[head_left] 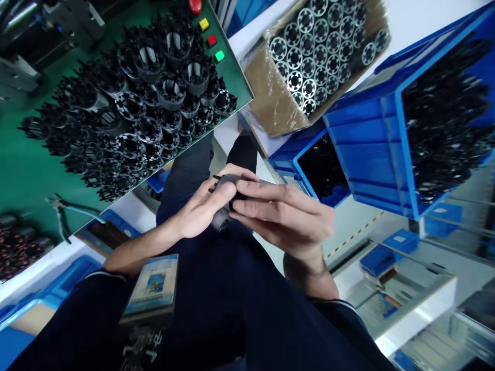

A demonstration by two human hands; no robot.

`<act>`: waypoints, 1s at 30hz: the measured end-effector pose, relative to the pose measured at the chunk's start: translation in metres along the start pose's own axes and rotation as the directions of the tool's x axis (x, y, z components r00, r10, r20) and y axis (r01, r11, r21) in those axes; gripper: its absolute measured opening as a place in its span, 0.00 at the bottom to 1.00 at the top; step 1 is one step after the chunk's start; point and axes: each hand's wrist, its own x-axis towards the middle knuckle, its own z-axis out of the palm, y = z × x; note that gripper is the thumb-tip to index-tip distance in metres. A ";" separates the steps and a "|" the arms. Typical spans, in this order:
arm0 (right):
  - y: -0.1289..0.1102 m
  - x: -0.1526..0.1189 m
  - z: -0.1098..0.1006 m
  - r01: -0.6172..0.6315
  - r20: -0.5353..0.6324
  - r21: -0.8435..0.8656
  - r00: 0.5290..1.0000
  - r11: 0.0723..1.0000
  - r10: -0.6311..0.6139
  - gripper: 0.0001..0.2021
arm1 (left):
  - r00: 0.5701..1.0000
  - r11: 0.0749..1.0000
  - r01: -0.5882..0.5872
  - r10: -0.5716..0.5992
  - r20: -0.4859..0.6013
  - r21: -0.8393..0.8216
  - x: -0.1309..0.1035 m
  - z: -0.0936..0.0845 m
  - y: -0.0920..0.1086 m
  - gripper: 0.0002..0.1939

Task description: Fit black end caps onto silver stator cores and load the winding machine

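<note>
My left hand (203, 206) is wrapped around a dark grey motor stator core (221, 219) in front of my body, thumb pressed along its top. Small black prongs stick out on the far side of the part. From the right, my right hand (286, 214) reaches over with its fingers closed on the near end of the same core, where a bit of black plastic (233, 202) shows between the fingertips. Most of the core is covered by both hands.
Many cores with black pronged end pieces are piled on the green bench (23, 172), beside pliers (60, 208) and coloured buttons (211, 39). Bare metal cores stand in a cardboard box (266, 111). Blue bins (371, 149) of black plastic parts are at right.
</note>
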 end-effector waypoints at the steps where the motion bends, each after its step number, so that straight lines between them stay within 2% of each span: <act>1: -0.001 0.001 0.001 0.009 -0.019 0.023 1.000 1.000 -0.008 0.35 | 1.000 0.998 0.022 -0.022 -0.012 -0.061 -0.001 -0.001 0.001 0.30; 3: -0.004 0.000 0.002 -0.028 -0.105 0.072 0.994 0.997 0.035 0.34 | 0.992 0.972 0.070 -0.090 -0.083 -0.223 0.000 0.000 0.001 0.26; 5: -0.009 -0.004 0.003 -0.108 -0.196 0.095 0.973 0.990 0.125 0.34 | 0.967 0.919 0.099 -0.179 -0.180 -0.381 0.005 0.004 0.003 0.23; 7: -0.015 -0.009 0.007 -0.159 -0.247 0.087 0.953 0.983 0.176 0.30 | 0.936 0.887 0.100 -0.238 -0.260 -0.451 0.013 0.010 0.005 0.25; 9: -0.019 -0.014 0.011 -0.172 -0.229 0.071 0.956 0.983 0.184 0.24 | 0.916 0.898 0.088 -0.243 -0.320 -0.431 0.020 0.018 0.009 0.27; 11: -0.021 -0.018 0.014 -0.195 -0.162 0.051 0.966 0.979 0.201 0.20 | 0.902 0.924 0.088 -0.232 -0.363 -0.372 0.025 0.026 0.011 0.30; 14: -0.020 -0.023 0.012 -0.216 -0.097 0.005 0.972 0.976 0.216 0.19 | 0.885 0.957 0.061 -0.184 -0.428 -0.285 0.029 0.040 0.013 0.33; 16: -0.018 -0.028 0.006 -0.182 -0.121 -0.059 0.977 0.982 0.174 0.21 | 0.877 0.970 0.031 -0.142 -0.459 -0.240 0.029 0.048 0.014 0.33; 19: -0.012 -0.037 -0.003 -0.191 -0.153 -0.126 0.973 0.973 0.171 0.21 | 0.880 0.962 0.056 -0.174 -0.442 -0.267 0.032 0.057 0.013 0.30; 21: -0.006 -0.043 -0.009 -0.205 -0.141 -0.078 0.971 0.976 0.193 0.20 | 0.876 0.955 0.054 -0.184 -0.445 -0.290 0.034 0.061 0.008 0.28; 25: 0.006 -0.054 -0.016 -0.197 -0.100 0.032 0.975 0.980 0.199 0.23 | 0.882 0.976 -0.007 -0.096 -0.461 -0.217 0.037 0.068 -0.006 0.27; 30: 0.016 -0.067 -0.025 -0.196 -0.143 0.059 0.969 0.979 0.202 0.26 | 0.845 0.982 0.033 -0.126 -0.520 -0.184 0.038 0.085 -0.013 0.26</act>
